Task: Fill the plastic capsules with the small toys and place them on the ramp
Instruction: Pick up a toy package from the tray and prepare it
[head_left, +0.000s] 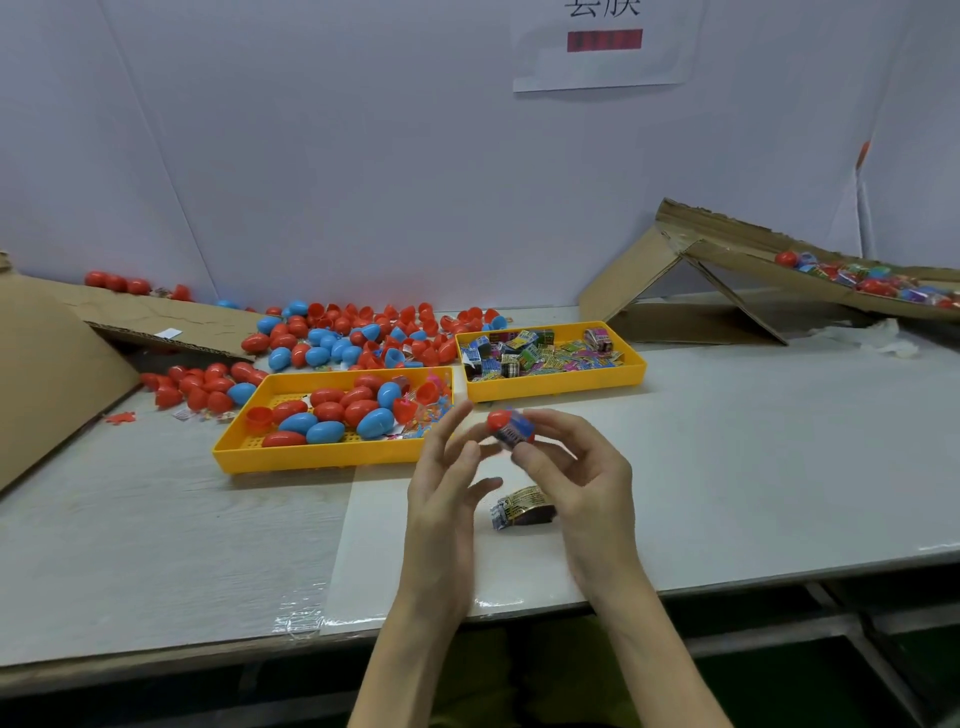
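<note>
Red capsule (500, 419) is up over the table (727, 467), pinched by the right hand (582, 483), a toy packet (515, 435) poking out. Left hand (441, 488) is spread wide, holding nothing. Probably light, hard and slippery: squeeze its sides gently.

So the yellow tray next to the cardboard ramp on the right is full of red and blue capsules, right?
No. That yellow tray beside the ramp holds small packaged toys, not capsules. The red and blue capsules lie in the other yellow tray, further left. The head view shows it.
</note>
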